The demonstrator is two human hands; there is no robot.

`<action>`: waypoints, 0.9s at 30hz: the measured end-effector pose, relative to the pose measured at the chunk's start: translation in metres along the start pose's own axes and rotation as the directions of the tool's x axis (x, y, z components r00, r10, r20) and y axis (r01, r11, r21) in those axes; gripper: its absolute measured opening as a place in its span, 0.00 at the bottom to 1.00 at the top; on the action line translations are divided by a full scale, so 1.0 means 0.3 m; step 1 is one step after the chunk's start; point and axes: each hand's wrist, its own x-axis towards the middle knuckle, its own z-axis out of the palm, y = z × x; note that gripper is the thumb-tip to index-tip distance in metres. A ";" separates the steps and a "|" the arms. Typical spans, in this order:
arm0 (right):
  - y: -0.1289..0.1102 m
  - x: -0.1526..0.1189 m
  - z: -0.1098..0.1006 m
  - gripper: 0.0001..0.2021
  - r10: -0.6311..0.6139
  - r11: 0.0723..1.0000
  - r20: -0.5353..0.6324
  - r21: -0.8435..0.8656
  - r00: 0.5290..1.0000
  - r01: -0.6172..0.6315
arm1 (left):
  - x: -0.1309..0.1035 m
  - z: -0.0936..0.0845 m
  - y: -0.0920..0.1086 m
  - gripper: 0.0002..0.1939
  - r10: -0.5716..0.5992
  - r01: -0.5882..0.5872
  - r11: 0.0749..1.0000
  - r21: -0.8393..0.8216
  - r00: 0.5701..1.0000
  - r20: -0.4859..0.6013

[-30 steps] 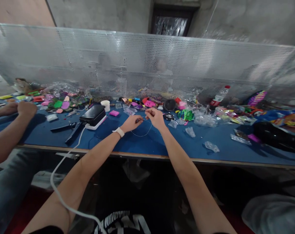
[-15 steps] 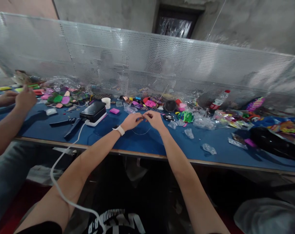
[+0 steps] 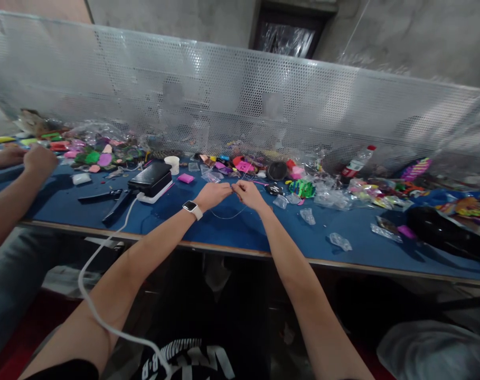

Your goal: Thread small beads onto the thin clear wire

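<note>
Above the blue table, my left hand and my right hand meet fingertip to fingertip, both closed in a pinch. A thin pale string hangs in a shallow loop beneath them, running from one hand to the other. The part between the fingertips is too small to make out. On my left wrist sits a watch with a white strap. Just beyond my hands lie a bright pink piece and a black patterned piece.
A black box on a white base stands left, its white cable crossing my left arm. Beside it lie a black tool and a pink packet. Plastic scraps, a bottle and a perforated screen line the back. Another person's hands work at far left.
My fingertips have drawn closer together, and my left hand has turned slightly, showing more of its back and the watch face. The other person's hand at far left has lowered.
</note>
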 end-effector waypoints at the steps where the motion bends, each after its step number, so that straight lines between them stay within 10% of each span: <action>1: 0.002 0.001 0.001 0.28 -0.009 1.000 -0.005 -0.008 1.000 0.009 | 0.000 0.002 0.003 0.14 -0.008 0.008 1.000 0.025 1.000 0.002; 13: -0.002 0.006 0.007 0.23 -0.184 0.961 -0.128 -0.231 0.975 0.151 | 0.010 0.014 -0.017 0.16 -0.286 0.245 0.939 -0.242 0.945 -0.156; 27: -0.011 -0.002 -0.006 0.24 -0.151 0.958 -0.184 -0.271 0.971 0.097 | 0.009 0.002 -0.005 0.02 -0.261 0.209 0.895 -0.393 0.962 -0.084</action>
